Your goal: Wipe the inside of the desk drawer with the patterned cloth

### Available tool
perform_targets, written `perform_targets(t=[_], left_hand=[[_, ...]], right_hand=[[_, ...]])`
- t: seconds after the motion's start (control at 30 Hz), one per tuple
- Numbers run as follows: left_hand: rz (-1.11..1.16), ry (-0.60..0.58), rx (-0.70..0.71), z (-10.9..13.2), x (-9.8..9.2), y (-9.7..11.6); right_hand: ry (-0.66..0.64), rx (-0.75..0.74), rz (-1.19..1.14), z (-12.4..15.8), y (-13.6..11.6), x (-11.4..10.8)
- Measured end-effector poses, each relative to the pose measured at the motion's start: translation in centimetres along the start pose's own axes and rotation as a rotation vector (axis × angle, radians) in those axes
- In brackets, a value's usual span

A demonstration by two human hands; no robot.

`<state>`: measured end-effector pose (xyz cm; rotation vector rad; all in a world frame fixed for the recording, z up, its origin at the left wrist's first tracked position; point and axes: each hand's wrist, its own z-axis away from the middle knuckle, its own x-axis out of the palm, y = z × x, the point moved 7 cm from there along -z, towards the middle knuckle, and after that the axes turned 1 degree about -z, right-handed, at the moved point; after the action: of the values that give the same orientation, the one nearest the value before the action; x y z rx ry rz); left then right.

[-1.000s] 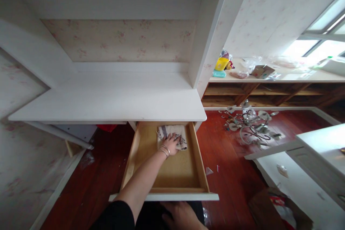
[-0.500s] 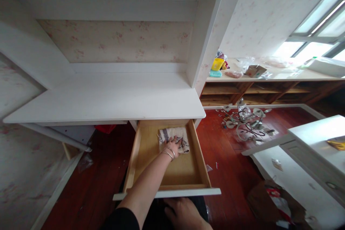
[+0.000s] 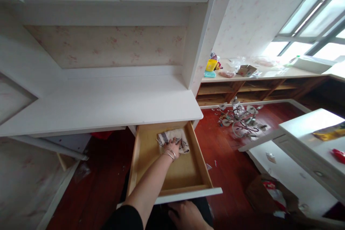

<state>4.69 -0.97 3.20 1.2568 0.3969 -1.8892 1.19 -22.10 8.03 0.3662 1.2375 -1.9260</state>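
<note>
A pale cloth (image 3: 184, 136) with dark print lies in the back right of a pulled-out wooden drawer (image 3: 147, 151). My left hand (image 3: 172, 146), with bangles at the wrist, rests flat on that cloth, its fingers spread. My left forearm reaches over the drawer's white front edge (image 3: 191, 194). Below this edge, close to my dark-clothed legs, is my right hand (image 3: 188, 215). Its thumb side shows, but its fingers are mostly hidden, so I cannot tell what they hold.
Above the drawer spreads a white desk top (image 3: 118, 104) beneath a shelf unit. To the right, a metal chandelier (image 3: 244, 118) lies on the red floor. Nearer stand a white cabinet (image 3: 304, 151) and a brown bag (image 3: 260, 194). Small items line the low wooden shelf (image 3: 223, 84).
The camera view has turned slightly, showing more of the upper cupboard and right-hand cabinet. My left hand stays spread on the cloth, and my right hand remains below the drawer front.
</note>
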Motion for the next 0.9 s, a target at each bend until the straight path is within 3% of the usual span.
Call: perform_targets(t=[0.17, 0.33, 0.5, 0.7, 0.9], left_hand=[[-0.02, 0.132, 0.059, -2.2, -1.4, 0.6], [-0.018, 0.14, 0.16, -1.9, -1.1, 1.9], [0.003, 0.068, 0.278, 1.0, 0.2, 3.5], [0.014, -0.1, 0.52, 6.5, 3.9, 5.8], [-0.012, -0.065, 0.548, 8.1, 4.4, 5.5]], right_hand=[[-0.018, -0.044, -0.015, -0.9, 0.8, 0.1], [-0.1, -0.041, 0.054, -1.6, 2.3, 1.4], [-0.118, -0.033, 0.087, -1.8, 2.9, 2.0], [-0.149, -0.025, 0.139, -1.8, 2.0, 1.6], [-0.175, -0.049, 0.123, -1.6, 1.2, 1.0]])
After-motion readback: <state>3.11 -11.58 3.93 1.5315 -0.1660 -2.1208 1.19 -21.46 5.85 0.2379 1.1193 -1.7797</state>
